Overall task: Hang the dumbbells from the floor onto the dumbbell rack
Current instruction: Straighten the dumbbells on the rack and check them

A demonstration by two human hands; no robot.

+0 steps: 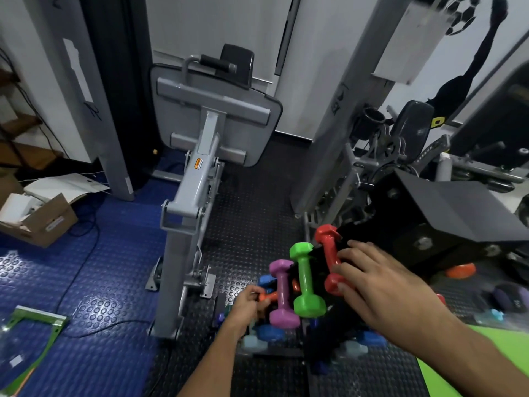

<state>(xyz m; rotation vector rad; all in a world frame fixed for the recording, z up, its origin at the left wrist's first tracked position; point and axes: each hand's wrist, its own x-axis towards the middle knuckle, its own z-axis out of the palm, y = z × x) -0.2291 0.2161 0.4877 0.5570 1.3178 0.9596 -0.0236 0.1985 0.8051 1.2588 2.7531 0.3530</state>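
While the left hand (pixel 252 303) grips the thin middle of a small orange dumbbell (pixel 269 296) at the rack (pixel 315 342), the right hand (pixel 380 285) rests flat on the red dumbbell (pixel 329 253); both look light, stiff, slightly slippery.

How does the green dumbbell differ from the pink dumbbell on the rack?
The green dumbbell looks larger and sits higher on the dumbbell rack than the pink dumbbell, which lies to its left. Both have hexagonal heads and lie nearly parallel; neither hand touches them.
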